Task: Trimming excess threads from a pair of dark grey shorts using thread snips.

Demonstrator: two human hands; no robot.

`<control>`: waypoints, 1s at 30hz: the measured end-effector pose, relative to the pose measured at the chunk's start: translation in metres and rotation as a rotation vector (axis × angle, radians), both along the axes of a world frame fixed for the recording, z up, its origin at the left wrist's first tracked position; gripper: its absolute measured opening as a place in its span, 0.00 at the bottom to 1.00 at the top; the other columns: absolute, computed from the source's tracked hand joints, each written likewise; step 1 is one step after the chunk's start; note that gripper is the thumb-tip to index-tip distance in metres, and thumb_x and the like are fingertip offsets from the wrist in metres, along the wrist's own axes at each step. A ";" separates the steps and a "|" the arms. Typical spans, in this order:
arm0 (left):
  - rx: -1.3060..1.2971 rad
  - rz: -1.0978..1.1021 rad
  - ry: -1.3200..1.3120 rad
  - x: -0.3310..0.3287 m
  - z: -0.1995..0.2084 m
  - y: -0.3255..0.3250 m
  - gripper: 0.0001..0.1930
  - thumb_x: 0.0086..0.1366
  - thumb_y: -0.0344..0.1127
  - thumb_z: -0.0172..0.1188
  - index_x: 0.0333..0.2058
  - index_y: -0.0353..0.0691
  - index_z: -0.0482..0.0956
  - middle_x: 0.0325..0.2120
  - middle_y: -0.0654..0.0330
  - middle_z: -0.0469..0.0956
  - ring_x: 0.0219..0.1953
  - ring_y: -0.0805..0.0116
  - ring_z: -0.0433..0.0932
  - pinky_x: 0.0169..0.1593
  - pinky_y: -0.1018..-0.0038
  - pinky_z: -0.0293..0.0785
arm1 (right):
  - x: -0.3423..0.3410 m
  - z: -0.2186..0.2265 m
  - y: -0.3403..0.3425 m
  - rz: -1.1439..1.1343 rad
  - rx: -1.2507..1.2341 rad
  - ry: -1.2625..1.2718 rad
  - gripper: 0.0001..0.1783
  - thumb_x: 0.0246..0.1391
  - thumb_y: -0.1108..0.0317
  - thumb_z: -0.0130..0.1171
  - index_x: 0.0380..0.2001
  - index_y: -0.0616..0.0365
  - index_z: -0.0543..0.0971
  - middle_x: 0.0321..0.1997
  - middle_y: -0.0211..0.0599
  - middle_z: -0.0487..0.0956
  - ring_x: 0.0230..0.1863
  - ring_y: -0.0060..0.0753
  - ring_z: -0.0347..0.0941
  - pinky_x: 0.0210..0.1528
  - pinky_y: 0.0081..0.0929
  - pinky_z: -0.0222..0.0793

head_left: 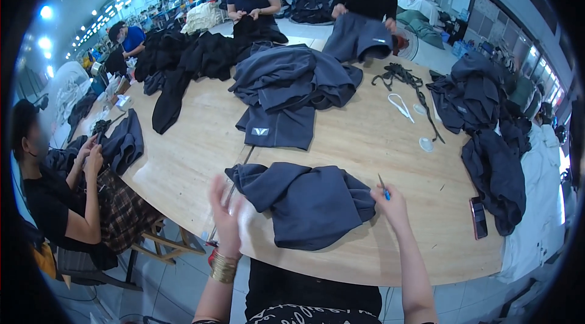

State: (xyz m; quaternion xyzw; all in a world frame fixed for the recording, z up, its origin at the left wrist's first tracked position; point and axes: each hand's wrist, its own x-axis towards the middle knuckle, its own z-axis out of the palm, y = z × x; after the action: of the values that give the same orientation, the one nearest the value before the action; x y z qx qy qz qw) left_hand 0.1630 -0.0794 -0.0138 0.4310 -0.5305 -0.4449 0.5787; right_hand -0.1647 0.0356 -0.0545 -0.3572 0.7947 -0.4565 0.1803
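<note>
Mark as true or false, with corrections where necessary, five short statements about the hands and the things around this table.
1. The right hand holds a small pointed tool with a blue part. True.
2. The left hand is closed in a fist. False: it is open, at the left end of the dark blue-grey garment.
3. The smartphone lies on the right part of the wooden table. True.
4. The gold-coloured bangles are on the right wrist. False: they are on the left wrist.
5. The plaid cloth is by the seated co-worker on the left. True.
</note>
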 end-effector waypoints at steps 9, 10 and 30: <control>-0.353 -0.672 -0.684 -0.072 -0.045 0.030 0.16 0.56 0.35 0.63 0.43 0.44 0.76 0.41 0.58 0.77 0.45 0.61 0.74 0.47 0.69 0.67 | 0.025 0.023 0.015 0.081 -0.133 -0.416 0.12 0.46 0.66 0.65 0.26 0.65 0.78 0.21 0.24 0.74 0.23 0.15 0.65 0.25 0.19 0.61; -0.113 -0.665 -0.473 -0.073 -0.035 0.030 0.11 0.57 0.33 0.62 0.40 0.43 0.78 0.36 0.58 0.78 0.40 0.66 0.77 0.42 0.73 0.69 | 0.029 0.042 0.022 0.012 -0.249 -0.321 0.11 0.46 0.66 0.65 0.27 0.65 0.77 0.21 0.24 0.74 0.23 0.15 0.65 0.26 0.18 0.61; 0.434 -0.533 -0.328 -0.008 -0.069 -0.052 0.18 0.65 0.34 0.52 0.53 0.41 0.68 0.32 0.64 0.75 0.32 0.79 0.74 0.35 0.80 0.73 | 0.009 0.057 0.014 0.064 -0.117 0.210 0.12 0.50 0.63 0.62 0.29 0.61 0.78 0.19 0.35 0.73 0.23 0.26 0.68 0.29 0.25 0.64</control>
State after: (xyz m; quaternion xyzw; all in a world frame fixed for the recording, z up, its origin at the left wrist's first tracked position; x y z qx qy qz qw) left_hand 0.1545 -0.1313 -0.0831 0.4558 -0.6031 -0.6069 0.2452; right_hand -0.1562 0.0496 0.0023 -0.4379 0.7695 -0.4562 0.0896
